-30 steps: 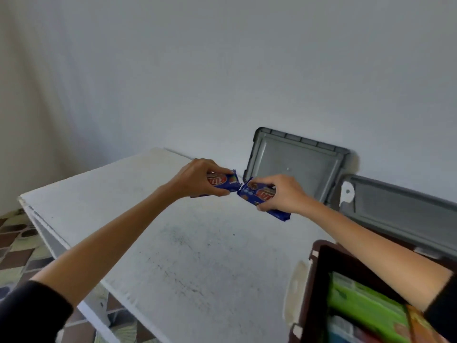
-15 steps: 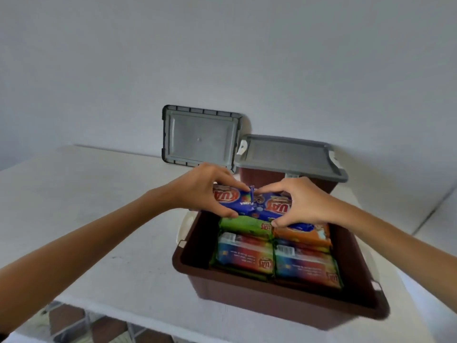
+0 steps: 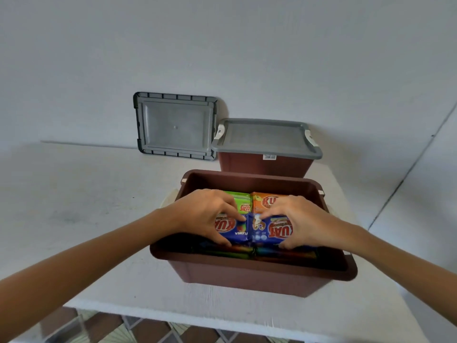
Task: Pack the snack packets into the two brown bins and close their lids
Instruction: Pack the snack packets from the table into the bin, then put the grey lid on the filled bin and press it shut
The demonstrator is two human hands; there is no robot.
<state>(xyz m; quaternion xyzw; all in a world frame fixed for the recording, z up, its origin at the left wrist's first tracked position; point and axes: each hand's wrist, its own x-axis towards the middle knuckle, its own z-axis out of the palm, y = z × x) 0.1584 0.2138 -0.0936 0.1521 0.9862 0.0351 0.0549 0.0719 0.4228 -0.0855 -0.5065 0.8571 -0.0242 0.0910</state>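
The only camera rides on my head, looking forward and down along my forearms. It faces the pale wall (image 3: 222,45) across the table (image 3: 74,194), with a strip of tiled floor (image 3: 148,330) under the table's near edge at the bottom. Closest, mid-view, are my left hand (image 3: 205,214) and right hand (image 3: 304,221), pinching the left blue packet (image 3: 230,230) and right blue packet (image 3: 269,232) in the open bin (image 3: 247,267). The shut bin (image 3: 264,165) and the loose lid (image 3: 175,125) sit farther off, by the wall.
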